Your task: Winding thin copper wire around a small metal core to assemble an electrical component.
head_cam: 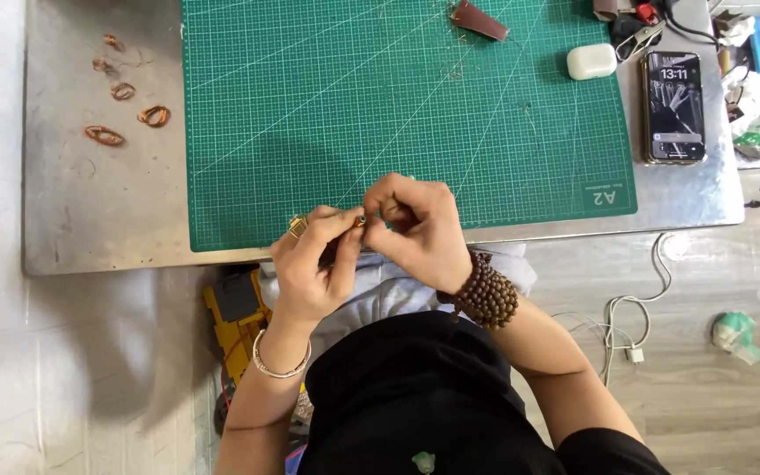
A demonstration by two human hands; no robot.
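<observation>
Landmark: the green cutting mat (398,105) on the grey metal table (98,211).

Both hands meet at the near edge of the mat, about midway along it. The left hand (310,264), with a gold ring and a thin bracelet, has thumb and forefinger pinched shut on a small brass-coloured piece (359,222). The right hand (420,229), with a wound string of brown beads at the wrist, is curled closed with its fingertips against the same piece. The piece is mostly hidden by the fingers; its shape cannot be told, nor whether the right hand truly grips it or only touches it. It sits just above the mat's near edge, between the 2 hands.

Surroundings:
- Left of the mat, on bare table: 5 small copper wire loops (125,110), well apart from the hands.
- At the mat's far edge: a brown leather scrap (479,20) with fine wire clippings near it.
- On the mat's far right corner: a white earbud case (591,62).
- Just right of the mat: a smartphone (673,105), screen lit.
- Beyond the mat's near edge, below the table: a yellow tool (235,321) and a white cable (635,325) on the floor.

Nothing lies between the hands and the mat.
</observation>
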